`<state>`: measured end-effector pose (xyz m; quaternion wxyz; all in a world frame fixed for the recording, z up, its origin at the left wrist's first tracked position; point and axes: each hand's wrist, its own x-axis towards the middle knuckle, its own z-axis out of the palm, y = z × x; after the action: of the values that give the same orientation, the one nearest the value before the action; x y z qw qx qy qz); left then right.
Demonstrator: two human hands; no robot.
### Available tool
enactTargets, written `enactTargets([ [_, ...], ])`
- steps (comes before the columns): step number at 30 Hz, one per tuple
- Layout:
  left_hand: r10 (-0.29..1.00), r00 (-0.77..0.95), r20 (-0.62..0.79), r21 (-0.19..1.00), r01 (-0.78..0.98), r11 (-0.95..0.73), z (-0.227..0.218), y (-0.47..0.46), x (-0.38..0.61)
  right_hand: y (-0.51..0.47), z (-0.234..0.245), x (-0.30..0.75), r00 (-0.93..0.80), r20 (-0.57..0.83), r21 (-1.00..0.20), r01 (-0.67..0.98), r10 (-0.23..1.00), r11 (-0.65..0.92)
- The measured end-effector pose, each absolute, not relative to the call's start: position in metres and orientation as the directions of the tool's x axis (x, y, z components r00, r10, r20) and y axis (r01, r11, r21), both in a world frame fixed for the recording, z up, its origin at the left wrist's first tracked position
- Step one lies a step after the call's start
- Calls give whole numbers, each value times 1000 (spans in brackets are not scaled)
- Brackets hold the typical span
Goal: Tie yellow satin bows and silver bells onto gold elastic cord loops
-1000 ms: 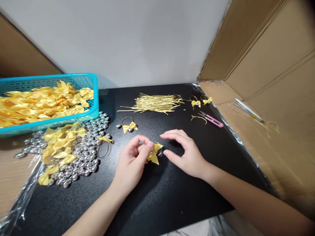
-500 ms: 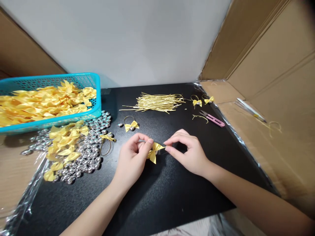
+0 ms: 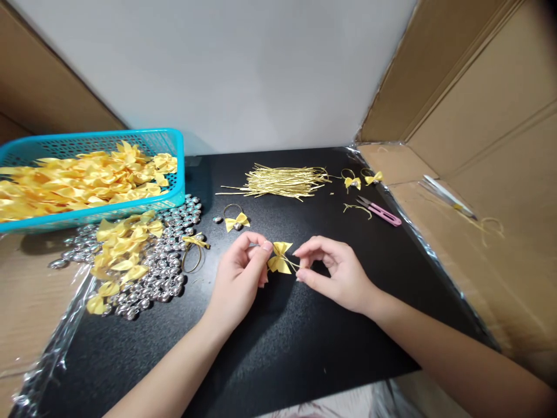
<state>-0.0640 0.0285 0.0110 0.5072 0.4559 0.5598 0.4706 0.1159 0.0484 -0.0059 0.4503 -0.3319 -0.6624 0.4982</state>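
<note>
Between thumb and fingers, my left hand [image 3: 239, 278] pinches a small yellow ribbon bow [image 3: 279, 258] by its left side, over the black table. Thin gold cord [image 3: 293, 264] runs from the bow to the right, and the fingertips of my right hand [image 3: 339, 273] close on its end. Part of the bow is hidden behind the left thumb. Beyond my left hand lies a bow with a silver bell and a gold loop [image 3: 237, 222]. A similar looped bow [image 3: 195, 241] rests farther left, beside a pile of silver bells [image 3: 165, 276].
Loose yellow bows [image 3: 124, 247] lie on the bells. A turquoise basket [image 3: 180, 174] full of bows stands at back left. Gold cords [image 3: 287, 181] lie in a bundle at the back. Pink thread snips [image 3: 385, 215], cord scraps [image 3: 357, 210] and a white tool [image 3: 448, 195] are at right.
The bow has turned, so its two wings now stand upright, one above the other. My right hand has shifted slightly right, its fingers a little more parted. The view has moved slightly.
</note>
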Motion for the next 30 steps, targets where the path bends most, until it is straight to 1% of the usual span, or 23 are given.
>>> enactTargets([
  [2,990,-64,-124,991,32,126,11,28,-64,48,-7,115,-385,202,-977,-11,901,214],
  [4,993,-55,-105,993,40,108,10,27,-64,48,-8,115,-381,187,-973,55,905,224],
  [8,999,-29,-46,996,80,49,9,26,-63,47,-10,115,-409,287,-886,231,866,402],
  [10,999,-30,-28,994,107,31,9,25,-62,48,-10,115,-421,351,-828,278,836,487],
  [13,998,-66,-20,990,137,29,8,26,-62,48,-10,116,-439,422,-759,307,793,574],
  [15,995,-98,-21,989,141,35,8,26,-63,49,-9,116,-484,426,-735,307,765,604],
  [17,992,-121,-23,990,137,40,9,27,-63,49,-6,117,-534,380,-742,312,755,594],
  [20,989,-150,-11,991,129,30,10,28,-64,50,-1,117,-585,280,-799,297,761,522],
  [24,980,-199,-2,991,127,28,10,28,-65,52,3,118,-652,206,-902,163,730,400],
  [27,974,-225,-28,990,129,58,10,28,-66,55,2,119,-671,128,-978,36,730,205],
  [30,969,-235,-75,988,116,105,10,29,-67,57,1,119,-660,22,-995,-88,751,-49],
])
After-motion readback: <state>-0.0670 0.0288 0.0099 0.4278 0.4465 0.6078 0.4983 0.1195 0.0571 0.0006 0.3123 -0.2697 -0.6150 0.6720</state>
